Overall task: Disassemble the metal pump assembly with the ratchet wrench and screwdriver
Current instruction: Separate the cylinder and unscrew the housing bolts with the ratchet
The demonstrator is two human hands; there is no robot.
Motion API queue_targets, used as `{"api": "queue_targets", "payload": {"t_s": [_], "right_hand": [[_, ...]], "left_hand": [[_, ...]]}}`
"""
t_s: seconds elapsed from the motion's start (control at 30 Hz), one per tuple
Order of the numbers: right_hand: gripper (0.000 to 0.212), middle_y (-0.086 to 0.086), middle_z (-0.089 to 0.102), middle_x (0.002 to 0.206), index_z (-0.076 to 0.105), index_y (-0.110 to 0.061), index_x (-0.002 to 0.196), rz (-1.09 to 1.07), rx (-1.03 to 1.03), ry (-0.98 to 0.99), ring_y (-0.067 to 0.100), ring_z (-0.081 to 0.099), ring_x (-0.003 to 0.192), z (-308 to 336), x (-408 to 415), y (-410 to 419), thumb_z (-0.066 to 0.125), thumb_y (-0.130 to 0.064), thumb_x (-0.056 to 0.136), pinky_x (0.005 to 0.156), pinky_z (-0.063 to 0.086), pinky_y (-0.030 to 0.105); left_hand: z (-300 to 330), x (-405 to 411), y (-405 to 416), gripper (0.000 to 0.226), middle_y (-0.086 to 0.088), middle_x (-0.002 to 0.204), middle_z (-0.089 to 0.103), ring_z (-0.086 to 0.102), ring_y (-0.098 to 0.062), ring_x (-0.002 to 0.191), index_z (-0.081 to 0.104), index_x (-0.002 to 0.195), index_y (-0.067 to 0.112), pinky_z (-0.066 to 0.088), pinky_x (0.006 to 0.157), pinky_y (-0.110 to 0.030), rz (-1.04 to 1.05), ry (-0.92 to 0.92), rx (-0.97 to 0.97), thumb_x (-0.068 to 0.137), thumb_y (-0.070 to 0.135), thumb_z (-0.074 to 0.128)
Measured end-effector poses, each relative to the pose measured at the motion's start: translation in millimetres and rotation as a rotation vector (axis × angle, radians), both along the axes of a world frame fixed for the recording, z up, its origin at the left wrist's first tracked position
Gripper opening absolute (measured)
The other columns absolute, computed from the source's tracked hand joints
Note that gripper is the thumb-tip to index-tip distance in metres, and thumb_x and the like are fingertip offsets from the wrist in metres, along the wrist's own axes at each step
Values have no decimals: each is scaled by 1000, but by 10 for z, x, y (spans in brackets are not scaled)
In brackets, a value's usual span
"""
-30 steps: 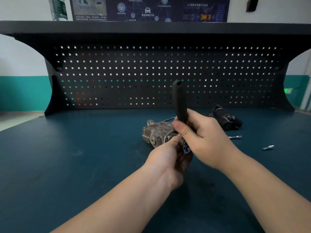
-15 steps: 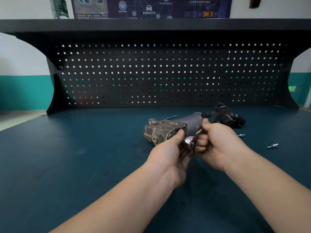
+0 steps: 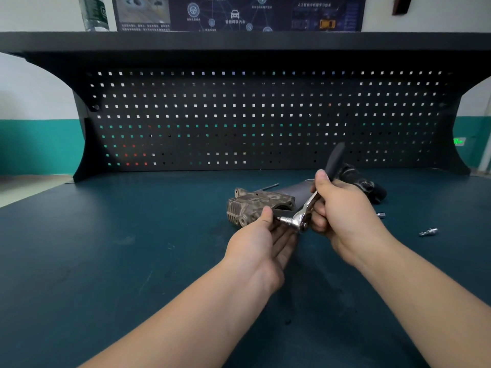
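The metal pump assembly [image 3: 255, 205], grimy with a dark cylinder behind it, lies on the dark blue bench [image 3: 132, 248] at centre. My right hand [image 3: 342, 211] grips the ratchet wrench [image 3: 305, 213] by its shaft; the black handle points up and away, and the chrome head with its socket points left. My left hand [image 3: 263, 240] sits just left of the head, thumb and fingers pinching the socket tip in front of the pump. The thin shaft of a screwdriver [image 3: 268, 186] pokes out behind the pump.
A black part [image 3: 364, 184] lies behind my right hand. Two small metal bolts lie on the bench to the right, one [image 3: 428, 231] near, another [image 3: 381, 215] by my wrist. A black pegboard [image 3: 265, 115] walls the back under a shelf.
The wrench handle swung from upright down out of sight, and now rises again, tilted to the right. My right hand shifted right; my left hand stayed at the wrench head and now pinches the socket tip.
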State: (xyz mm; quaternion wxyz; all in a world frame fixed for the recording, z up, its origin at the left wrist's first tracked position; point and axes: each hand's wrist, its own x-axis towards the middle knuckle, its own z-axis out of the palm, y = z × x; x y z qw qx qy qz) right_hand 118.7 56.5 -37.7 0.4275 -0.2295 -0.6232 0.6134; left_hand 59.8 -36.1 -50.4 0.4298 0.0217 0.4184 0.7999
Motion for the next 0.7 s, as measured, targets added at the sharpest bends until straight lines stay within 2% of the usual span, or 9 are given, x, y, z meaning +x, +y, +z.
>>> {"api": "queue_targets", "payload": {"t_s": [0.17,0.3,0.37,0.43,0.5,0.57,0.6,0.63,0.7], "right_hand": [[39,-11,35,32,48,-14,70,-123,88,41,8,33,31,4,3,86,41,-35,101,44,28,25],[41,-16,46,40,55,-20,63,-246,117,70,6,42,49,56,73,197,47,-42,97,58,33,28],[41,-13,51,51,55,-20,62,-212,123,67,10,46,58,64,91,219,49,-42,97,62,39,31],[36,-4,54,67,56,-16,69,-86,110,41,13,51,67,64,82,188,50,-39,97,62,52,36],[29,2,62,74,55,-12,78,59,108,13,13,58,63,46,64,133,51,-35,97,59,55,37],[17,-2,65,60,57,-15,80,130,266,-40,9,54,44,-3,40,96,57,-24,95,52,48,29],[12,-6,63,54,60,-18,80,133,384,-84,5,53,43,-37,20,83,61,-17,92,50,46,25],[14,-11,65,57,64,-23,81,130,483,-132,1,57,50,-74,-9,65,64,-12,89,54,47,19],[21,-13,73,76,69,-31,80,124,580,-230,1,66,76,-136,-55,45,70,-10,83,74,50,17]], "left_hand": [[-16,7,5,29,-6,77,67,62,-13,66,62,81,6,52,46,-17,-10,36,-19,93,32,56],[-24,-7,0,30,-4,83,66,62,-11,70,63,81,7,50,52,-19,-15,61,-47,93,34,56],[-23,-4,-3,29,-3,86,66,60,-11,73,64,82,8,47,55,-20,-27,75,-57,93,34,55],[-20,-1,-4,30,-2,87,66,59,-10,75,64,83,10,45,56,-21,-34,87,-73,94,35,53],[-17,3,-8,30,-1,86,66,59,-10,76,64,82,11,45,57,-21,-41,94,-87,95,36,52],[-8,5,-11,29,-1,84,66,59,-11,76,65,83,12,45,58,-21,-42,84,-98,94,36,52],[-4,7,-12,29,-1,84,66,59,-11,76,65,84,12,45,59,-21,-42,79,-100,94,35,53],[0,11,-14,28,0,85,66,59,-11,76,66,85,13,45,60,-21,-47,80,-101,95,35,52],[9,16,-19,27,0,87,68,59,-10,76,67,92,14,44,61,-21,-59,83,-109,95,35,51]]}}
